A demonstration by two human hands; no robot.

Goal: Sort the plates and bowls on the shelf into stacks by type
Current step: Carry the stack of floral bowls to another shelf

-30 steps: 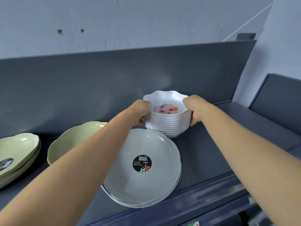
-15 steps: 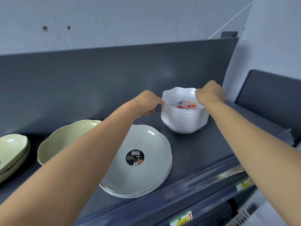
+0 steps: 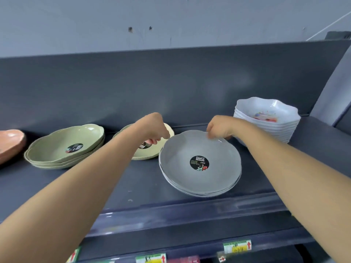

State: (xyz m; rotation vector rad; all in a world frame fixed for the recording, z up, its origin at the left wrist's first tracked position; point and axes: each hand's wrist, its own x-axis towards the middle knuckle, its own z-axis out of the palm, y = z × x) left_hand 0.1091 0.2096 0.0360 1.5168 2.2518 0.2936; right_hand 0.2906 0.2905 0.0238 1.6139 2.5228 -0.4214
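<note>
A stack of grey plates [image 3: 178, 171] with a black round label sits mid-shelf. My right hand [image 3: 218, 128] pinches the top plate's far rim, thumb tucked under the edge. At the far-left rim my left hand [image 3: 154, 128] has its fingers curled against the edge. A stack of white scalloped bowls [image 3: 275, 128] with a flower print stands apart at the right, by the back panel. Behind my left hand lies a pale yellow-green plate [image 3: 150, 155], partly hidden. Further left is a stack of green plates [image 3: 57, 149].
An orange plate [image 3: 9, 143] shows at the left edge. The dark grey shelf [image 3: 140, 185] has a tall back panel and a raised front lip. Price tags [image 3: 237, 246] hang on the rail below. A second shelf unit adjoins at the right.
Both hands let go of the white bowl stack, which now stands at the right, and came left to the grey plates' far rim. The view swung left, showing more green plates.
</note>
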